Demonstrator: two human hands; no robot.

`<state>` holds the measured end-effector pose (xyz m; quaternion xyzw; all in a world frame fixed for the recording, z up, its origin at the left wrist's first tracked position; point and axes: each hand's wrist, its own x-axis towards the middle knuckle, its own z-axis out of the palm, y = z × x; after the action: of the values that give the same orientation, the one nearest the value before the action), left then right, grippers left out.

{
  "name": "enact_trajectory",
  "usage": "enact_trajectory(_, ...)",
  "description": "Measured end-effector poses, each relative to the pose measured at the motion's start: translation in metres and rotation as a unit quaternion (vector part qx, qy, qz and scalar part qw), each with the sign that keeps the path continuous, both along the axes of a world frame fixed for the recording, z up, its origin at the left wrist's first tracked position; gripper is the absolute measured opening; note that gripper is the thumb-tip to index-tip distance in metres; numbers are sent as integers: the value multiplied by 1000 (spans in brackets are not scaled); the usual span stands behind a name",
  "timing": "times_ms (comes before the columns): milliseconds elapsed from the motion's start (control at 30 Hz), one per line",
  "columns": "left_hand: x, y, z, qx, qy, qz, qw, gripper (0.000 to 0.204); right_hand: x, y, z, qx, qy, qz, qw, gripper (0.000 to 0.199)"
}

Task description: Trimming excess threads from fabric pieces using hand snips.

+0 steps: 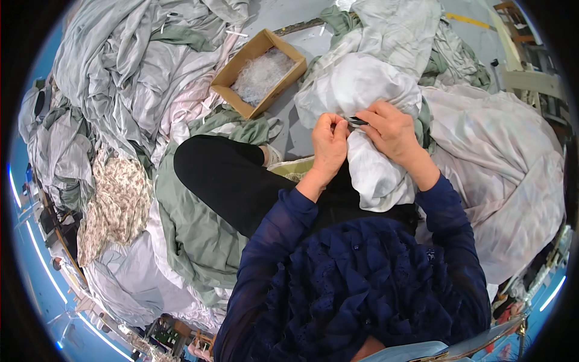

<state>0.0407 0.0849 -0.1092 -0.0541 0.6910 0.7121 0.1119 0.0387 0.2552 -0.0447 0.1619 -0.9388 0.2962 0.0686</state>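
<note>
Left hand pinched on white cloth, right hand clamped on small black tool, fingertips close together. Cloth bunched over lap and just beyond hands. Box of clear scraps ahead-left.

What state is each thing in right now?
Left hand, pinched closed
Right hand, closed on small dark tool
Small dark tool, held, partly hidden
White fabric, bunched up
Cardboard box, open, holding translucent tangle
Sage-green fabric, crumpled
Floral-print fabric, wrinkled
Pale pinkish fabric, heaped
</note>
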Motion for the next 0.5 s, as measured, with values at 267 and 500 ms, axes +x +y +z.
enact_trajectory(267, 1, 0, -5, -48, 58, -7, 997, 7, 2, -1, -3, 12, 12, 1, 1000, 30)
enact_trajectory(500, 1, 1, -3, -68, 67, -9, 995, 7, 1, -1, -5, 36, 26, 3, 999, 27)
